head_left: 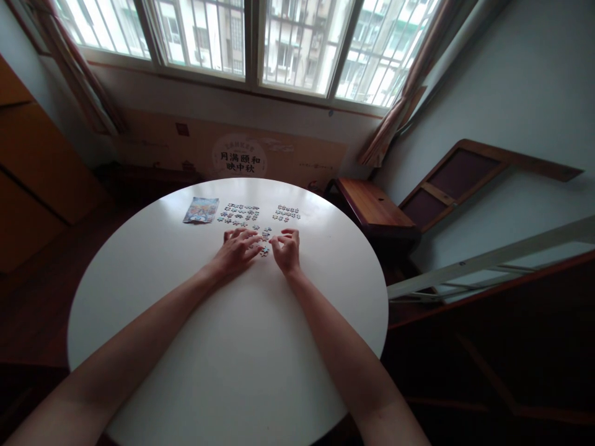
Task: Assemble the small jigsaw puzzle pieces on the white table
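Note:
Both my hands rest on a round white table (223, 347) among small jigsaw pieces. My left hand (238, 248) lies flat with its fingers spread, fingertips touching a few loose pieces (264, 243) between the hands. My right hand (286, 248) is curled, its fingers pinched together over one of those pieces. Beyond the hands lie two groups of spread-out puzzle pieces (239, 214) (287, 214). A small colourful picture card (201, 209) lies to the left of them.
A wooden bench or low table (372, 204) stands past the table's far right edge. A cardboard panel with printed characters (239, 155) leans under the window. An orange cabinet (32, 161) is at the left, and a leaning wooden frame (460, 179) at the right.

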Tool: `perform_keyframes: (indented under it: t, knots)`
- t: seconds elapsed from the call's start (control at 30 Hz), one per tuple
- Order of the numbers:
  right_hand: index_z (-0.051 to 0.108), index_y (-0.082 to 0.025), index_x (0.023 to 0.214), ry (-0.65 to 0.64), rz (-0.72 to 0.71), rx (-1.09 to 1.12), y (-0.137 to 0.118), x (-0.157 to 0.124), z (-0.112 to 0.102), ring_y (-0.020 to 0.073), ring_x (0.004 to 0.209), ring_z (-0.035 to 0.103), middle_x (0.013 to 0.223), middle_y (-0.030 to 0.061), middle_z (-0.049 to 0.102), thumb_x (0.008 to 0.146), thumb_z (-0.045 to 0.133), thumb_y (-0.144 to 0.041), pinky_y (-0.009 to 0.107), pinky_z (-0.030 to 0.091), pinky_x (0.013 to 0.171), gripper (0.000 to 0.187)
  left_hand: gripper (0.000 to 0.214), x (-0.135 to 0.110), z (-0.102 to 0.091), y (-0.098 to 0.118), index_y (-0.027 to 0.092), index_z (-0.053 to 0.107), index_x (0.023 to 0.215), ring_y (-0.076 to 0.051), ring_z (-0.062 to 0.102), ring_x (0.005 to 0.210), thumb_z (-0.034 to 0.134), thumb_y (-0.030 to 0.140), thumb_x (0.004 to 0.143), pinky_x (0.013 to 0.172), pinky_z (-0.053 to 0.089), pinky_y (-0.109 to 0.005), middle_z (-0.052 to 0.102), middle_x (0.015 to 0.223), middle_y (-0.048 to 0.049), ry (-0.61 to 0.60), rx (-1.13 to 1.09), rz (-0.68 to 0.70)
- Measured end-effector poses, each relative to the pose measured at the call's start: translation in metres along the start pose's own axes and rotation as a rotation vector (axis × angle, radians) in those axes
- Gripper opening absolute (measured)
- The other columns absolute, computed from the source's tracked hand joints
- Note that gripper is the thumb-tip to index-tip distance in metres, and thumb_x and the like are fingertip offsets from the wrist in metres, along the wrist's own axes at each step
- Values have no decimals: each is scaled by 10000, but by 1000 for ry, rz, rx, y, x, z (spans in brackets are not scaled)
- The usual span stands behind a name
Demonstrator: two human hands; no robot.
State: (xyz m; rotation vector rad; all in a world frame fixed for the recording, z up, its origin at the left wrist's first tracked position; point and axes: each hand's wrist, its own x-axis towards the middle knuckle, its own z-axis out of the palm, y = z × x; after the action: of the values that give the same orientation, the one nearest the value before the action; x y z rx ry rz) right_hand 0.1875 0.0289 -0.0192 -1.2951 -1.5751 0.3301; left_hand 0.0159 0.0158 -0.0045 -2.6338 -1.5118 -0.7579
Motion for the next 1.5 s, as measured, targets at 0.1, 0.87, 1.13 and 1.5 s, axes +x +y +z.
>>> perform_keyframes:
  t: [0.1,0.87,1.13,1.5]
  knots:
    - [709,-171,684,-14,3,-7,0,0,1,196,977,500,1014,94,471,821,525,-243,347,430,908,241,357,1,1,-2,292,607,1179,-246,432,1180,429,437,906,973,239,-424,590,1235,-44,0,-1,-26]
    - [682,-170,965,-62,-43,35,-3,0,-1,190,939,531,984,82,516,828,536,-250,355,448,888,216,227,3,0,-6,216,632,1062,-205,561,1011,477,264,903,912,354,-391,663,1072,-62,197,-58,179]
    - [664,-188,904,-173,-165,24,-2,-3,0,170,861,549,900,50,559,842,531,-220,326,460,838,151,185,4,0,-7,196,636,967,-160,614,901,479,281,918,817,413,-315,687,965,-43,237,-122,265]
    - [677,-183,922,-173,-162,0,1,-2,2,173,857,554,901,58,563,839,542,-212,332,466,841,160,204,3,1,-7,202,639,988,-158,640,891,472,298,921,799,431,-294,698,995,-38,223,-139,192]
